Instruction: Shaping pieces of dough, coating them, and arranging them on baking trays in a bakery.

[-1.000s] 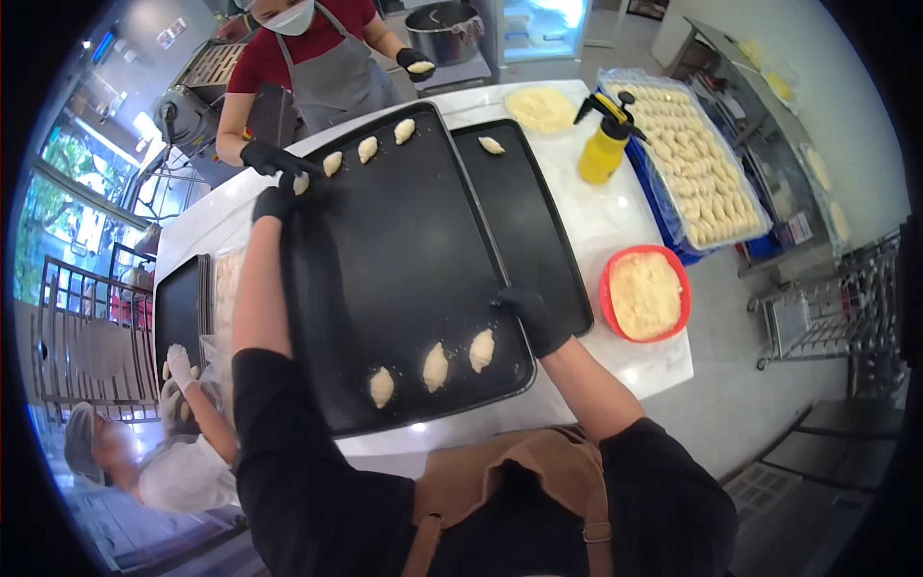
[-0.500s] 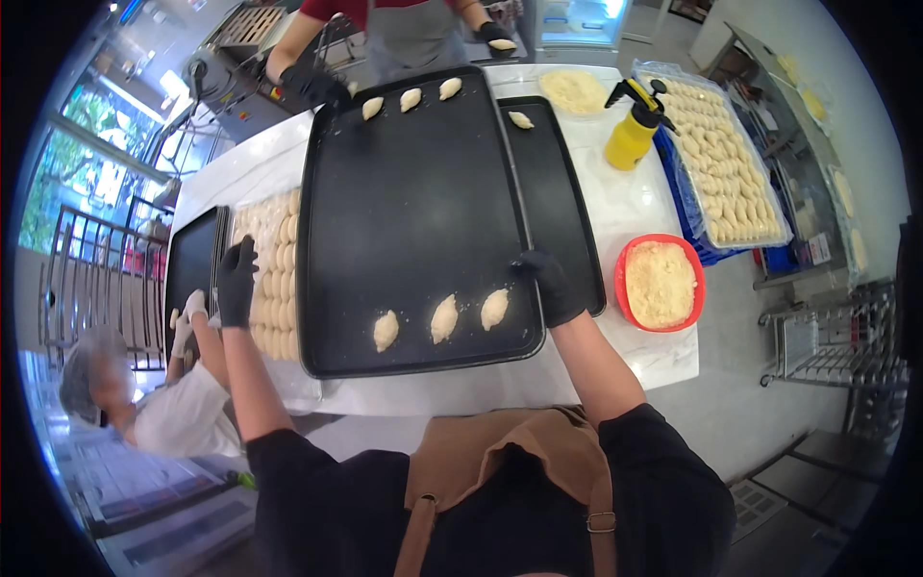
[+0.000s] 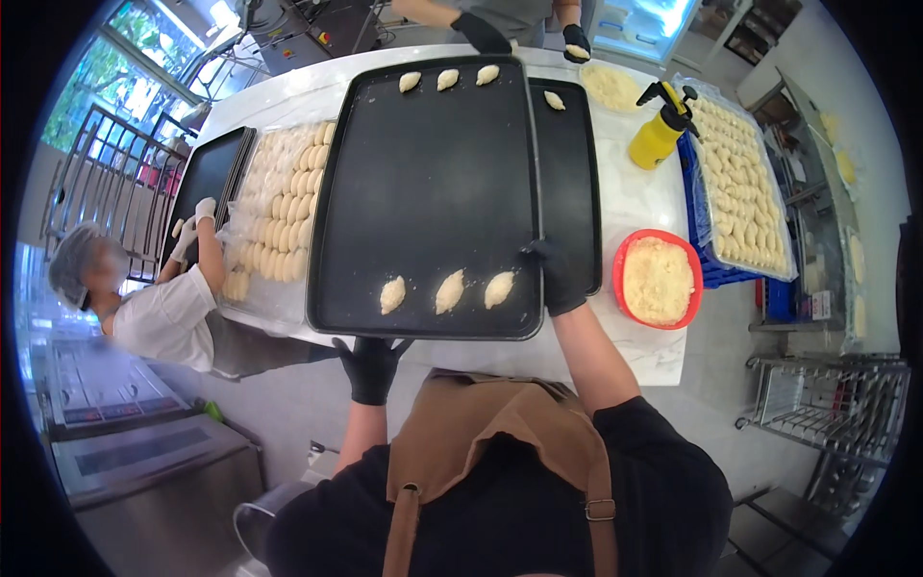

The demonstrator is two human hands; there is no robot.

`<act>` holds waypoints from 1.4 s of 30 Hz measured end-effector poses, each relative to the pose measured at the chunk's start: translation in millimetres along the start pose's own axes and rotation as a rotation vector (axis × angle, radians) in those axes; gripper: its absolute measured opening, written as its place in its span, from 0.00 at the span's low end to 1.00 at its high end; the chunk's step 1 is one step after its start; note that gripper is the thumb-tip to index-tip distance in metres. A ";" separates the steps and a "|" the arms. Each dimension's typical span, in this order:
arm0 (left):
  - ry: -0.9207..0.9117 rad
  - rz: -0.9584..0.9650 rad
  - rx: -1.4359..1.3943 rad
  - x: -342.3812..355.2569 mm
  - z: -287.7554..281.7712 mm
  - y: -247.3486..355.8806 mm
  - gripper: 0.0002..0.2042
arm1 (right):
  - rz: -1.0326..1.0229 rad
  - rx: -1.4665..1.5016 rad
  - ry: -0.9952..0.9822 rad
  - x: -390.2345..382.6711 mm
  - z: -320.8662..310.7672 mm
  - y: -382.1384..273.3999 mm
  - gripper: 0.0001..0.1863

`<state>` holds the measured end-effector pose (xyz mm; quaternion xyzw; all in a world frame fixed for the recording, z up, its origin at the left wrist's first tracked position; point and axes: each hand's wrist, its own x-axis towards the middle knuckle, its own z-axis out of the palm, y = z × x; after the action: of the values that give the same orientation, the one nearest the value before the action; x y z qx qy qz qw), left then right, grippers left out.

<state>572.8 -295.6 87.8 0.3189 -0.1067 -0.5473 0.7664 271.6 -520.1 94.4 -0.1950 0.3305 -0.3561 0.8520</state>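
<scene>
A large black tray [image 3: 428, 192] lies overlapping another black tray [image 3: 572, 202], with three shaped dough pieces [image 3: 449, 291] near its front edge and three smaller ones [image 3: 448, 79] near the back. My right hand [image 3: 560, 277], in a black glove, is closed on the large tray's right rim. My left hand [image 3: 372, 368], also gloved, is at the front edge, fingers spread and their tips partly under it. A single dough piece [image 3: 554, 99] rests on the second tray. To the right stand a red bowl of pale crumbs [image 3: 657, 281] and a yellow spray bottle [image 3: 656, 137].
Rows of dough [image 3: 284, 207] on plastic and stacked trays [image 3: 207, 173] lie left, beside a white-gloved co-worker [image 3: 159, 322]. Another co-worker's black-gloved hand [image 3: 481, 32] is beyond the tray. A dough-filled tray [image 3: 740, 183] on blue crates and a metal rack [image 3: 808, 404] are right.
My left hand has moved from the dough rows on the left to the large tray's front edge. The far co-worker's left hand has shifted right along the back. The view has shifted.
</scene>
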 end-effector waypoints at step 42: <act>0.769 0.207 0.204 -513.6 51.0 -117.2 0.22 | 0.150 0.421 0.130 -48.5 -173.4 57.7 0.27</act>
<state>262.1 128.1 151.6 0.5620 0.1023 -0.2949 0.7660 151.8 -462.5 -40.1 0.0353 0.3165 -0.3648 0.8749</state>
